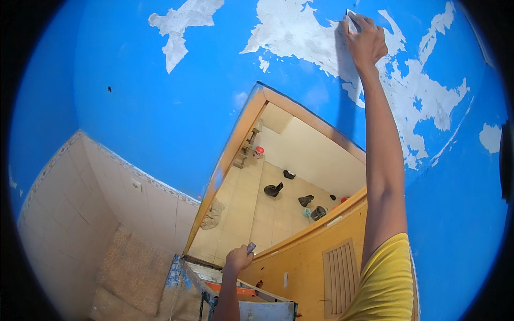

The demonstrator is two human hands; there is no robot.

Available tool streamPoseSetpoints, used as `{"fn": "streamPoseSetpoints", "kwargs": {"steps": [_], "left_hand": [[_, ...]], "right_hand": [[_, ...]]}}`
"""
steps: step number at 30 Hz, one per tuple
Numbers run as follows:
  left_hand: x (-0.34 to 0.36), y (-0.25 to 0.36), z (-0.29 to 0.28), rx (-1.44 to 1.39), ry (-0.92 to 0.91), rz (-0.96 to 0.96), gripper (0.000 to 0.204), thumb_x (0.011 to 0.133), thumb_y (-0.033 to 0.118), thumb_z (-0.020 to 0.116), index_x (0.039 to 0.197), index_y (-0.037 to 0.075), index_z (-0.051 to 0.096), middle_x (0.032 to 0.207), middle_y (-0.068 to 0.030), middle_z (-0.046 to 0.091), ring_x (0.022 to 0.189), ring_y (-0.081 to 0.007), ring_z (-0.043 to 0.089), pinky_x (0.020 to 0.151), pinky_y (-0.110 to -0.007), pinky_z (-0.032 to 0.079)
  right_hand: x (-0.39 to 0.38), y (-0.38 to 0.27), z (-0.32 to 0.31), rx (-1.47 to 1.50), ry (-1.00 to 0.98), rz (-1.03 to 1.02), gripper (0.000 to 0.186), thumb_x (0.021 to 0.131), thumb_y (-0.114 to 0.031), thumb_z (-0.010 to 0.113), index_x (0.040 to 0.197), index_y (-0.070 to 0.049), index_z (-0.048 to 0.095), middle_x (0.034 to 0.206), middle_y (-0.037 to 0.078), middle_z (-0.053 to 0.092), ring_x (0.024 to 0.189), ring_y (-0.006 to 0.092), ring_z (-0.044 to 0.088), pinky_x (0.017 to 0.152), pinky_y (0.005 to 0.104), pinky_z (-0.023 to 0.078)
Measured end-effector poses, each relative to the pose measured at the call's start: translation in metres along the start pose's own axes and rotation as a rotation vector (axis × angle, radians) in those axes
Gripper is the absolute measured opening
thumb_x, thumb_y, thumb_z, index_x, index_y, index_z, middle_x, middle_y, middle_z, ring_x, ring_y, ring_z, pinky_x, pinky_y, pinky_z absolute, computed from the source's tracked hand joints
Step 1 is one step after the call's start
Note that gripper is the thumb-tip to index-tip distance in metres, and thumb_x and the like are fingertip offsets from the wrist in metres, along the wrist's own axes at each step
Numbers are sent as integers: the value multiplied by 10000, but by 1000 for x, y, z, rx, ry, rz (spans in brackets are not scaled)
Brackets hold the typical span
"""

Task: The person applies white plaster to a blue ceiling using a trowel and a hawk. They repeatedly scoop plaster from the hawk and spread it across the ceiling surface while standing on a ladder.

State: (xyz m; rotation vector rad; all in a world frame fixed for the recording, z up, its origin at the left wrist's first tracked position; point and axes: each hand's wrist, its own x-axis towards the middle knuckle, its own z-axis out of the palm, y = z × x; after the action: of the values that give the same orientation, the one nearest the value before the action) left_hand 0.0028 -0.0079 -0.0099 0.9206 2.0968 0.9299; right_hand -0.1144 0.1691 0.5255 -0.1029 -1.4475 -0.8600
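Note:
My right hand (367,47) is raised high against the blue wall (214,112), closed on a small flat whitish piece with a dark edge (352,22); its exact kind does not show. The piece meets the wall at a large bare grey-white patch (300,35) with ragged paint edges. Low in the middle, my left hand (239,260) is closed around a short blue-grey object (251,247), of which only the end sticks out. That hand is above a paint-spattered stepladder (267,310), with something orange (243,289) between its parts.
A wooden door frame (235,138) surrounds an open doorway, with a yellowish door (305,262) swung beside the ladder. On the tiled floor (267,214) beyond are dark bundles (273,189), a black bucket (318,213) and a red-lidded tub (259,152). Tiled walls (64,192) stand at lower left.

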Motion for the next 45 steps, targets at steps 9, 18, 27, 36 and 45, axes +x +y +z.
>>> {"fn": "streamPoseSetpoints", "kwargs": {"steps": [9, 18, 27, 36, 45], "left_hand": [[3, -1, 3, -30, -3, 5, 384, 824, 362, 506, 987, 17, 541, 898, -216, 617, 893, -360, 590, 800, -448, 446], [8, -4, 4, -7, 30, 7, 399, 815, 378, 513, 980, 15, 546, 890, -217, 619, 874, -365, 596, 782, -453, 454], [4, 7, -1, -22, -51, -19, 386, 816, 353, 503, 1025, 32, 546, 949, -209, 617, 942, -338, 589, 845, -439, 448], [2, -1, -2, -46, -61, -7, 392, 819, 353, 501, 1039, 32, 542, 964, -203, 615, 958, -340, 584, 858, -437, 441], [-2, 8, -1, -41, -63, -1, 397, 810, 357, 523, 1031, 28, 543, 982, -203, 610, 966, -345, 577, 857, -438, 442]], "right_hand": [[-80, -8, -9, 96, 36, -98, 192, 738, -302, 655, 913, -234, 697, 979, -4, 642, 875, 215, 592, 683, 318, 502], [12, -5, 17, 65, -51, -17, 327, 785, -429, 585, 999, -199, 676, 1075, 18, 616, 930, 256, 572, 743, 389, 488], [-24, -32, 15, 129, 45, -79, 204, 740, -299, 636, 915, -208, 686, 991, 28, 626, 936, 241, 575, 673, 372, 491], [-37, -40, 19, 118, 60, -52, 230, 758, -334, 598, 923, -197, 684, 984, 19, 625, 911, 242, 580, 671, 376, 492], [60, -12, 39, 17, -27, 5, 328, 779, -426, 574, 1006, -211, 670, 1047, 33, 615, 930, 279, 565, 745, 406, 479]]}}
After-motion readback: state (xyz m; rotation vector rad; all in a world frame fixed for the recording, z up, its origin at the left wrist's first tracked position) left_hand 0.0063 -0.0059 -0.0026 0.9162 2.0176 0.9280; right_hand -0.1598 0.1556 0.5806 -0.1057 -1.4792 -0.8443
